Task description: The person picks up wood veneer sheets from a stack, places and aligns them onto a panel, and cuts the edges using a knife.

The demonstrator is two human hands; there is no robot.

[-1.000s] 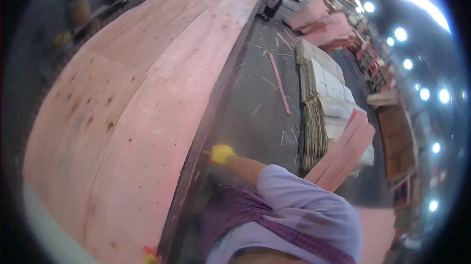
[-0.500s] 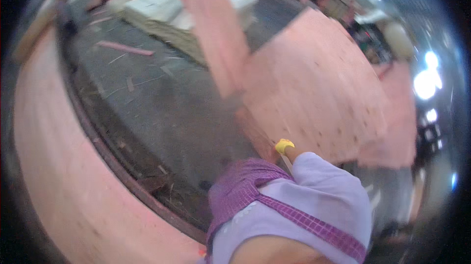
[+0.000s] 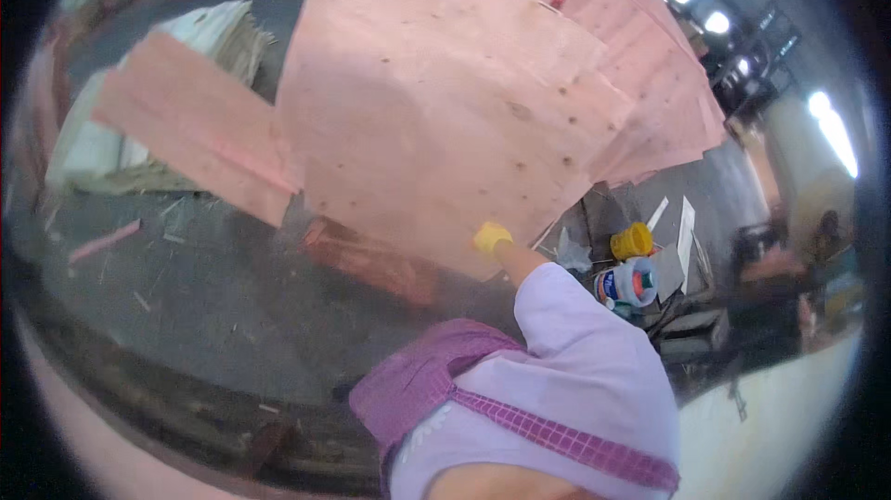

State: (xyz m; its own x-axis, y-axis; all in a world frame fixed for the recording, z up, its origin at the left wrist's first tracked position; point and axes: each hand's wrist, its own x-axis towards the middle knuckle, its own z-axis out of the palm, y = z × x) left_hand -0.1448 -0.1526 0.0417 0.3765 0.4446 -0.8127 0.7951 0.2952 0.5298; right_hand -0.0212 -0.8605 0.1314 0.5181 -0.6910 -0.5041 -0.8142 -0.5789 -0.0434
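My right hand (image 3: 490, 237), in a yellow glove, reaches out to the near edge of a large pinkish wood veneer sheet (image 3: 436, 119). Its fingers look closed, but blur hides whether they grip the sheet's edge or something else. Dark knots dot the sheet. Against its left side lies a narrower veneer piece (image 3: 200, 119), partly across a pale stack of sheets (image 3: 209, 26). Under the near edge shows a reddish block or stack (image 3: 371, 263). My left hand is out of view.
More veneer sheets (image 3: 650, 82) fan out at the far right. Right of my arm stand a yellow tub (image 3: 631, 241) and a white bucket (image 3: 629, 283), near pale strips (image 3: 686, 231). A pink strip (image 3: 105, 241) and scraps litter the dark floor at left.
My view has swung right, so the veneer and the stack appear farther left. The tub and bucket have come into sight. My right hand stays by the large sheet's near edge.
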